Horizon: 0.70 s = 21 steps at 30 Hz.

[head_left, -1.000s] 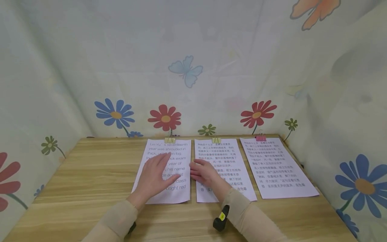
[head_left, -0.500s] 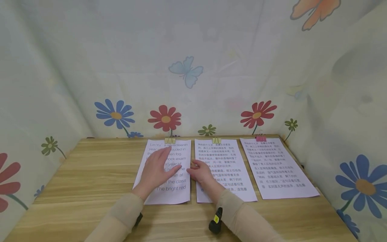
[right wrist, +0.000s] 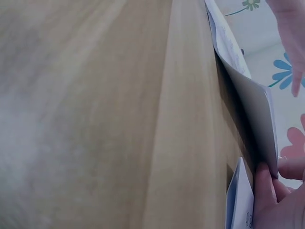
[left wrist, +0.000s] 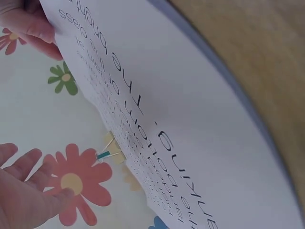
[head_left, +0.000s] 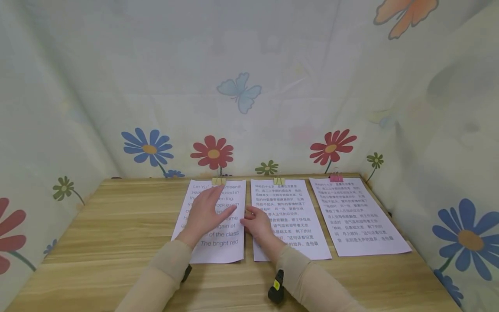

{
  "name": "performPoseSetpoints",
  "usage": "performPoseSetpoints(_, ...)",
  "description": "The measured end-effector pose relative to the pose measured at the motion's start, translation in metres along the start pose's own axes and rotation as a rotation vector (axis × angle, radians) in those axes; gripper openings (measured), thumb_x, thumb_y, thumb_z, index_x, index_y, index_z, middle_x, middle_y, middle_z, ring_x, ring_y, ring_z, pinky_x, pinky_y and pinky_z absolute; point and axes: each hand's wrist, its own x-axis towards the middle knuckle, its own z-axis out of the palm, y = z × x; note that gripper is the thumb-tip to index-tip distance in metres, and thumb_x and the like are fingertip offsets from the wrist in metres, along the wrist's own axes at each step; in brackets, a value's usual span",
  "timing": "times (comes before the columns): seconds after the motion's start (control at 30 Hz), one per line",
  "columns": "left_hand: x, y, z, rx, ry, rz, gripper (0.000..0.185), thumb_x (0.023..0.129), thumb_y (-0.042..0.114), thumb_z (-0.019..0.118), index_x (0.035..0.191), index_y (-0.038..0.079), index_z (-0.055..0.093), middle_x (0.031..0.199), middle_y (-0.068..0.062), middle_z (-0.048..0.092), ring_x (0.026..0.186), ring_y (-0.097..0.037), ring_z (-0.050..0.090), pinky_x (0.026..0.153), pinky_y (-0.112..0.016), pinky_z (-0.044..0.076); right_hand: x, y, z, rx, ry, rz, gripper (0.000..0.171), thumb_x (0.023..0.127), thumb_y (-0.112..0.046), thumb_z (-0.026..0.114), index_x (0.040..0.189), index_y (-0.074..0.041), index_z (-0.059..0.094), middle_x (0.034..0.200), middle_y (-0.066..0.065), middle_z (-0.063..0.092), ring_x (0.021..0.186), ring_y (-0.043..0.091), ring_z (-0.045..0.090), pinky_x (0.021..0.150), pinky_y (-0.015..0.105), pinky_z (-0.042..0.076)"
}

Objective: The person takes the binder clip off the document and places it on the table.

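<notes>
On the table lies a left stack of printed sheets [head_left: 222, 236] with English text, a yellow binder clip [head_left: 219, 181] at its top edge. My left hand [head_left: 203, 212] is over this stack with fingers extended, holding nothing; in the left wrist view it appears at the lower left [left wrist: 24, 195]. The right hand [head_left: 259, 223] pinches the stack's right edge, thumb on top and fingers beneath, as the right wrist view shows at the held paper [right wrist: 255, 109]. That edge is raised off the wood there. Part of the printing is hidden under the left hand.
A middle stack of sheets [head_left: 308, 225] with a yellow clip [head_left: 278, 180] lies partly under the right forearm. Farther right is another stack [head_left: 358, 216] with a pink clip [head_left: 336, 177]. Behind the wooden table [head_left: 109, 225] hangs a flower-patterned curtain [head_left: 249, 130].
My left hand has shifted slightly right and toward the far edge over the left stack. The right hand has drawn its fingers together onto that stack's right edge.
</notes>
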Motion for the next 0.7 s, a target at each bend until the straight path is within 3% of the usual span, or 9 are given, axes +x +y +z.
performPoseSetpoints(0.4, 0.013, 0.000, 0.000, -0.014, -0.039, -0.029, 0.079, 0.090, 0.055, 0.064, 0.152, 0.012, 0.039, 0.150, -0.011, 0.045, 0.138, -0.032, 0.039, 0.113, -0.051, 0.031, 0.001, 0.003, 0.005, -0.067, 0.064, -0.036, 0.052, 0.086, 0.002, 0.070, 0.136, -0.004, 0.057, 0.116, 0.016, 0.068, 0.105, 0.026, 0.067, 0.077, 0.029, 0.058)
performPoseSetpoints(0.7, 0.020, -0.001, -0.002, -0.001, 0.031, 0.008, 0.074, 0.089, 0.050, 0.068, 0.148, 0.011, 0.045, 0.143, -0.014, 0.052, 0.131, -0.034, 0.046, 0.109, -0.053, 0.036, 0.000, 0.004, 0.007, -0.074, 0.087, -0.059, 0.048, 0.086, 0.002, 0.069, 0.133, -0.005, 0.060, 0.112, 0.014, 0.070, 0.103, 0.025, 0.068, 0.077, 0.027, 0.058)
